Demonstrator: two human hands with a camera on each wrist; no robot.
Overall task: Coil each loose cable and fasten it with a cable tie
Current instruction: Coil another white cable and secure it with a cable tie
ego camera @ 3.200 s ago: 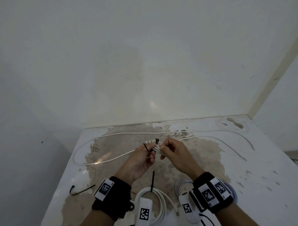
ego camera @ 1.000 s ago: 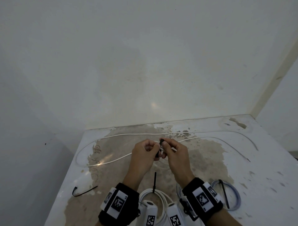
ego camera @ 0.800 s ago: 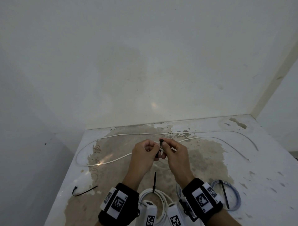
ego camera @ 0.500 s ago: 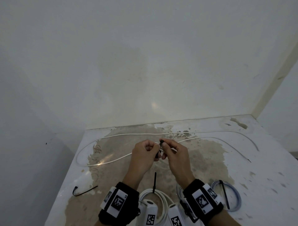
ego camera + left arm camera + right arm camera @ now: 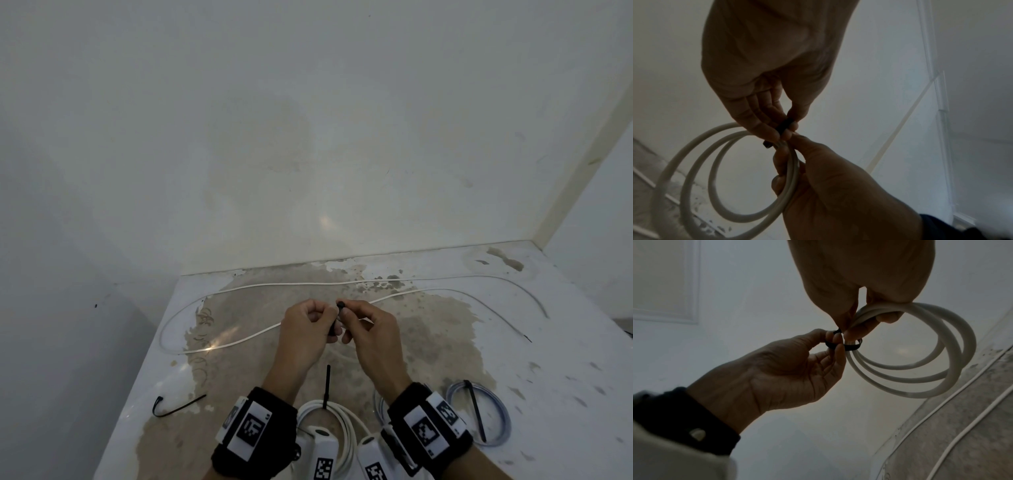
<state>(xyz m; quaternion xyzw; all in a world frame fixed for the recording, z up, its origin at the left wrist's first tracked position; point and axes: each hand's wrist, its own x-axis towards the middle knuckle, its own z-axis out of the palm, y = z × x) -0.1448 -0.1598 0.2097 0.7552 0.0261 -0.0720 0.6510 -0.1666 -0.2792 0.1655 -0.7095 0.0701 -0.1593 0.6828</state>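
Head view: both hands are meeting over the table's (image 5: pixel 565 359) middle. Left hand (image 5: pixel 305 329) and right hand (image 5: pixel 371 329) are touching at the fingertips, w/ a black cable tie (image 5: pixel 340 304) poking up between them. Vs approx 3 s ago the tie's loose tail and the white strands are no longer sticking out, so the tie is prob. being cinched.

Loose white cable (image 5: pixel 308 285) is lying at 12 o'clock from the hands, two tied coils at 6 (image 5: pixel 346 419) and 4 o'clock (image 5: pixel 498 416), spare tie (image 5: pixel 178 406) at 8.

Left wrist view: left fingers (image 5: pixel 764 128) are pinching the black tie; coil (image 5: pixel 694 162) is hanging at 8 o'clock, right hand gripping its strands.

Right wrist view: right fingers (image 5: pixel 888 317) are curling round the bunched coil; the tie is wrapping it at 9 o'clock of the loops. Dim, so can't tell if it's locked yet.

Third coil nearly fastened; the long cable is waiting.
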